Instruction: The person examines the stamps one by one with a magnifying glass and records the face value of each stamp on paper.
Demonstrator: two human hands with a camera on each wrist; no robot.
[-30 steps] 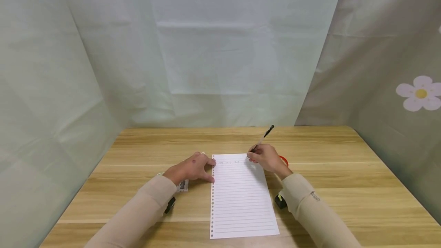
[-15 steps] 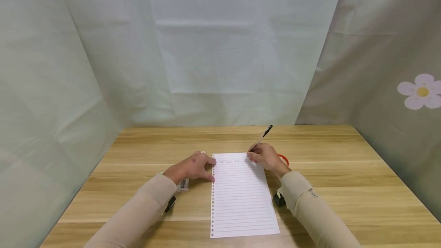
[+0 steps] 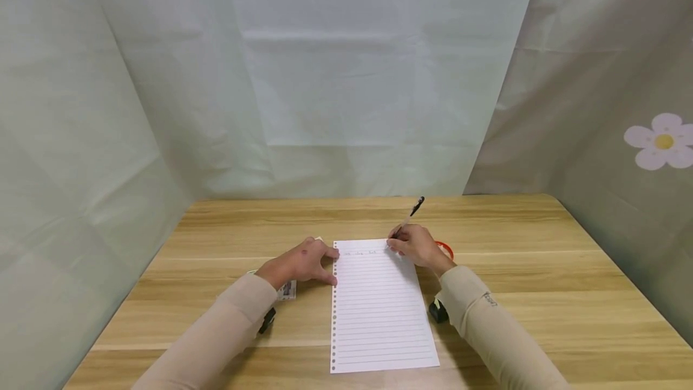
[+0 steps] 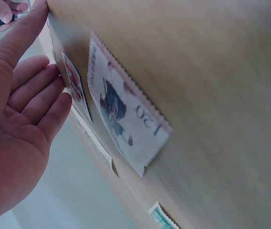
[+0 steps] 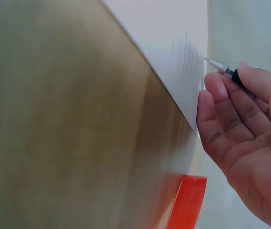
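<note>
A lined white sheet (image 3: 379, 312) with punched holes down its left edge lies on the wooden table (image 3: 541, 294). My right hand (image 3: 414, 248) pinches a black pen (image 3: 408, 218) with its tip on the sheet's top line, just right of some faint writing. In the right wrist view the pen tip (image 5: 216, 64) meets the sheet (image 5: 183, 71) by my fingers. My left hand (image 3: 300, 265) lies flat, fingers straight, at the sheet's left edge. Under and beside that hand lie stamps (image 4: 125, 124); one shows as a corner (image 3: 287, 291) in the head view.
A red ring-shaped thing (image 3: 446, 250) lies just behind my right hand; it appears as an orange strip (image 5: 187, 202) in the right wrist view. Pale cloth walls (image 3: 346, 77) close in the table at back and sides, one with a flower print (image 3: 662, 141).
The right hand and pen have crept slightly left and the pen has tilted a little. The left hand and the sheet stay where they were.
</note>
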